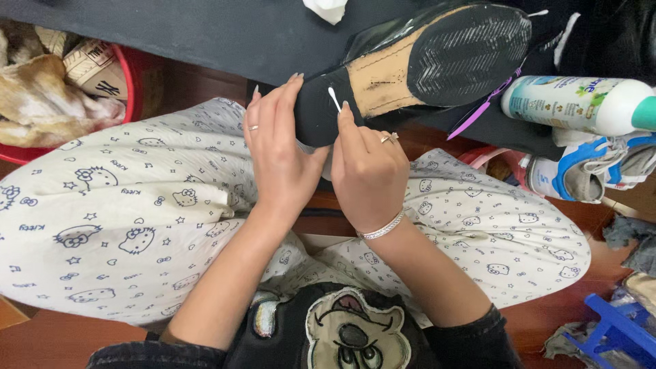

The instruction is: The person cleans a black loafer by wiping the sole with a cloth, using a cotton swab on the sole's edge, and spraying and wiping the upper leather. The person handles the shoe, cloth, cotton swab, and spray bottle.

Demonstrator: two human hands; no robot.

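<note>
From my feed I look straight down at a black shoe (437, 58) turned sole-up, lying from the centre of the view out toward one o'clock, its heel end resting at the edge of a dark table (205, 34) and over the person's lap. The sole shows a tan middle part and a black ribbed forepart. The left hand (280, 154) sits at about eleven o'clock from the frame centre, fingers closed around the black heel block, gripping it from the left side. The right hand (369, 171), just beside it at about twelve o'clock, has thumb and forefinger pressed together on a cotton swab (335, 100), whose white tip lies against the heel surface. A silver bracelet (383, 227) circles the right wrist, and each hand wears a ring. At two o'clock a white bottle with a green cap (581, 104) lies on its side, touching a white and blue sneaker (581, 171) below it. A purple strip (482, 109) pokes out from under the shoe near the bottle. At ten o'clock stands a red basket (133, 75) holding cloth and paper. At five o'clock, well apart from the hands, is a blue plastic stool (615, 331). The lap is covered by white trousers with a cartoon print (123, 212).
</note>
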